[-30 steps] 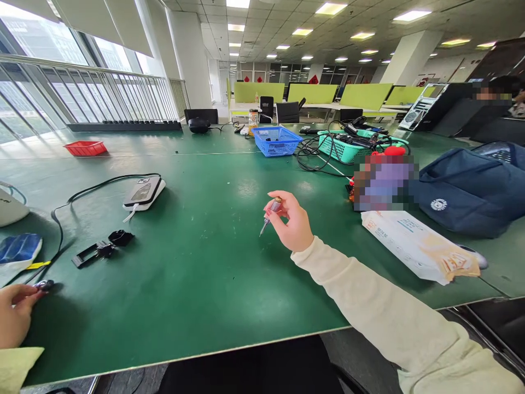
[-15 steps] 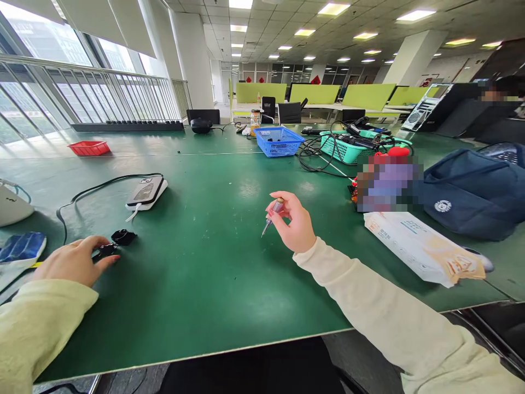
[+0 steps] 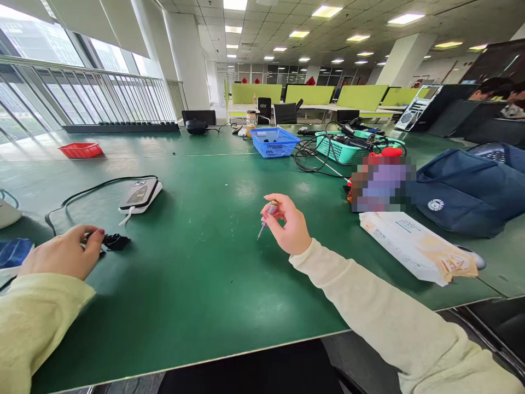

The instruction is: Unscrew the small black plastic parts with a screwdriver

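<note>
At the left of the green table (image 3: pixel 213 306), my left hand (image 3: pixel 61 254) is closed, with thumb and index finger pressed together over a small black part mostly hidden by the fingers. Right beside those fingertips lies another small black piece (image 3: pixel 117 241), whose kind I cannot make out. My right hand (image 3: pixel 290 227) is closed round a small precision screwdriver (image 3: pixel 268 214) above the middle of the table. The screwdriver's thin tip points down and to the left, and its capped end shows between thumb and index finger.
A phone (image 3: pixel 140 191) lies on a white block with a cable. Farther back stand a red tray (image 3: pixel 81 150), a blue basket (image 3: pixel 274 143) and a green basket (image 3: pixel 340 150) with cables. A white packet (image 3: pixel 414 246) and a dark blue bag (image 3: pixel 471 191) lie right.
My left hand's thumb and index finger have come together at the black part, and the hand has shifted slightly left in view. My right hand keeps its hold on the screwdriver.
</note>
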`<state>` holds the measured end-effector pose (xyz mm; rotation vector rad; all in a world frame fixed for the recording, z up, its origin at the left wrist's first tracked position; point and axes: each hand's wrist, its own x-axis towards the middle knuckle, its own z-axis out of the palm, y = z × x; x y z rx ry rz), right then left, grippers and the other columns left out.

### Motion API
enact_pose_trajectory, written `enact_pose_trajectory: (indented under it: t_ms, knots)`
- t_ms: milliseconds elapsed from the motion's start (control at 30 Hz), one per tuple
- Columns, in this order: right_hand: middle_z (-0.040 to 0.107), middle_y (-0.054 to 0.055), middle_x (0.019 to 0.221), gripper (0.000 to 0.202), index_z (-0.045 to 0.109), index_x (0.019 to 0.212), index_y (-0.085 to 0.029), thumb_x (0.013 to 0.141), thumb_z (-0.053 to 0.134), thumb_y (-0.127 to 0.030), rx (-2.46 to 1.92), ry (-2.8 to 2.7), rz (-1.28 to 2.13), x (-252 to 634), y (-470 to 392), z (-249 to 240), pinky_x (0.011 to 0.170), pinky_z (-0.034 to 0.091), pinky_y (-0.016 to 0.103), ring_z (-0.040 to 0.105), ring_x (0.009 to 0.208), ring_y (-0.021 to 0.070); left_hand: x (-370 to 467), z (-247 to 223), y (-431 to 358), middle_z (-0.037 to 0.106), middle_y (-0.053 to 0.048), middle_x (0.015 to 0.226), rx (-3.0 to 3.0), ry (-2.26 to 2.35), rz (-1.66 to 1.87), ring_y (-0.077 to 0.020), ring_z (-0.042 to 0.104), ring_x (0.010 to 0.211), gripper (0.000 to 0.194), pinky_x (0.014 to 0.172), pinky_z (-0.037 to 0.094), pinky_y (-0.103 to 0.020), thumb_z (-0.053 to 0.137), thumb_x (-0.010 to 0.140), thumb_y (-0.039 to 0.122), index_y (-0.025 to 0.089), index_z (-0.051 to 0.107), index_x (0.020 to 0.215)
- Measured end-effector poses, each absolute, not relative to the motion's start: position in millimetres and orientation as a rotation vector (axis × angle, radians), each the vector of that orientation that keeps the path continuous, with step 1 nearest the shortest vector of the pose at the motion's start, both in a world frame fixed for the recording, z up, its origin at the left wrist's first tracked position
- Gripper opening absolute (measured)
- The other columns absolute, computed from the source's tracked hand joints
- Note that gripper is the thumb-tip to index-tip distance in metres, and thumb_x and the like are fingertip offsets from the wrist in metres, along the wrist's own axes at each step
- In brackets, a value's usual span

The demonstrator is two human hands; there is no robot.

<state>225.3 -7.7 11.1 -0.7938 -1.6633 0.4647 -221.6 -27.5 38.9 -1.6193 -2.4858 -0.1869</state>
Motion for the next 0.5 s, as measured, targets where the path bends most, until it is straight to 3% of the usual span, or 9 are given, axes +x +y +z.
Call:
enact_pose_trajectory:
  t_ms: [100,300,500]
  knots:
    - [0.069,0.001,0.088,0.028,0.052,0.118,-0.025,0.090,0.056,-0.022,-0.799,-1.655,0.464,226,-8,11,0.072,0.060,0.032,0.069,0.074,0.0147,-192,55,-21,0.072,-0.018,0.105,-1.567,-2.535,0.069,-0.0352,0.067,0.096,0.061,0.079,0.050,-0.043,0.018,0.096,0.053,0.019,0.064,0.118]
    - [0.069,0.001,0.087,0.029,0.052,0.118,-0.025,0.089,0.055,-0.020,-0.793,-1.661,0.463,225,-8,12,0.071,0.060,0.031,0.068,0.073,0.0139,-191,46,-16,0.074,-0.019,0.097,-1.676,-2.395,0.223,-0.0338,0.071,0.092,0.068,0.078,0.049,-0.041,0.006,0.099,0.047,0.013,0.064,0.106]
    - [0.070,0.001,0.087,0.030,0.053,0.118,-0.025,0.089,0.055,-0.019,-0.792,-1.670,0.453,224,-9,11,0.071,0.060,0.031,0.068,0.074,0.0139,-195,40,-18,0.073,-0.017,0.097,-1.652,-2.347,0.283,-0.0325,0.070,0.088,0.070,0.069,0.046,-0.039,0.000,0.100,0.047,0.015,0.060,0.117]
